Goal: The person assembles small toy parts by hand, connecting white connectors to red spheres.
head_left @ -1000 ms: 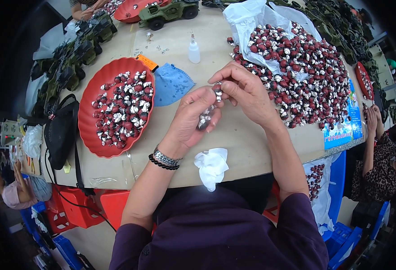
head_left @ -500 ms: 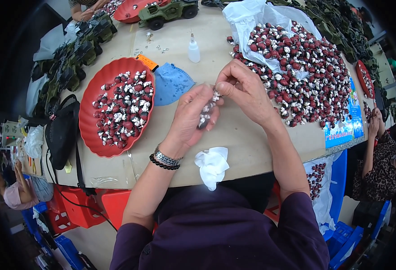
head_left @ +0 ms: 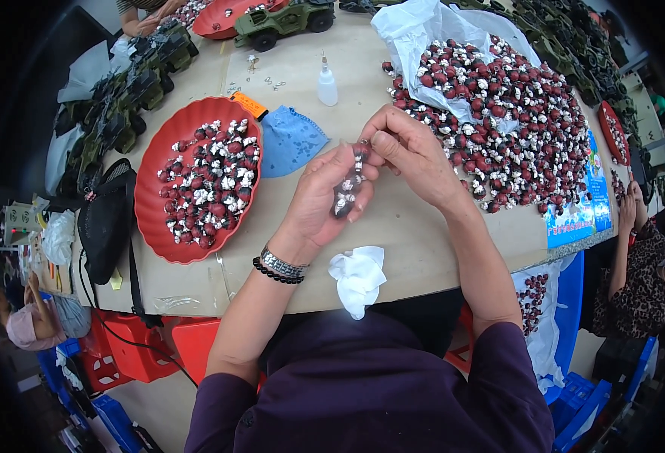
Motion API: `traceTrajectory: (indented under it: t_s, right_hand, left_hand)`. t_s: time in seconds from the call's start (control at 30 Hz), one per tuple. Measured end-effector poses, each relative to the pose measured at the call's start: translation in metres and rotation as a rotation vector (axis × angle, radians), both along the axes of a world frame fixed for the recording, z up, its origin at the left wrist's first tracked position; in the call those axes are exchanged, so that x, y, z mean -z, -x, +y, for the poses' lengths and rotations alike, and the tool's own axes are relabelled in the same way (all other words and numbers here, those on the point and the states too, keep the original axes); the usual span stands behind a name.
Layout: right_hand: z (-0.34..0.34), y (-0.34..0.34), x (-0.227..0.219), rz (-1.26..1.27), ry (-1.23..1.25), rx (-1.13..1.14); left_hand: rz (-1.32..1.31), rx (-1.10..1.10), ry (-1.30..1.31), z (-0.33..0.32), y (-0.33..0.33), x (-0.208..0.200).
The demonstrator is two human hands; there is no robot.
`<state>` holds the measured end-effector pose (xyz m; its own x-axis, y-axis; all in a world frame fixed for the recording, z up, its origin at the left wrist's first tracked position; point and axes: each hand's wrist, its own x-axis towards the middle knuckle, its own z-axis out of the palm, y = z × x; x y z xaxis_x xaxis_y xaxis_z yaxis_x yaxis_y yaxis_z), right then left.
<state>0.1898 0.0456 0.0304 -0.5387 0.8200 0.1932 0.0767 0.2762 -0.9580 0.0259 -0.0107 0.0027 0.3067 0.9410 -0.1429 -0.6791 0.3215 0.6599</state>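
My left hand (head_left: 316,198) cups several small round pieces (head_left: 344,200), dark red and black with white tufts, along its curled fingers. One more such piece (head_left: 361,152) stands up at the left thumb tip, where my right hand (head_left: 414,157) meets it. The right thumb and forefinger are pinched together at this piece; whether anything thin sits between them is hidden. A red scalloped dish (head_left: 145,192) with many of the same pieces lies left of my hands. To the right is a large heap of these pieces (head_left: 510,132), partly under white plastic sheeting (head_left: 411,38).
Beyond my hands are a white dropper bottle (head_left: 327,87), a blue cloth (head_left: 291,140) and an orange-and-black tool (head_left: 249,104). A crumpled tissue (head_left: 357,275) lies near the table edge. Green toy vehicles (head_left: 285,24) line the back and sides. Co-workers sit around.
The piece at my left thumb has come into clearer sight, rising between the fingertips of both hands. My hands otherwise keep their place.
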Motion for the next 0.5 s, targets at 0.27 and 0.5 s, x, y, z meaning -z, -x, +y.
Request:
traceTrajectory:
  t_s: [0.27, 0.5]
  right_hand:
    - [0.007, -0.015, -0.018, -0.178, -0.495, 0.368]
    - [0.002, -0.027, -0.039, -0.758, -0.406, 0.536]
  left_hand:
    - [0.005, 0.016, -0.002, 0.000, 0.001, -0.002]
    - [-0.082, -0.039, 0.045, 0.002, 0.003, 0.001]
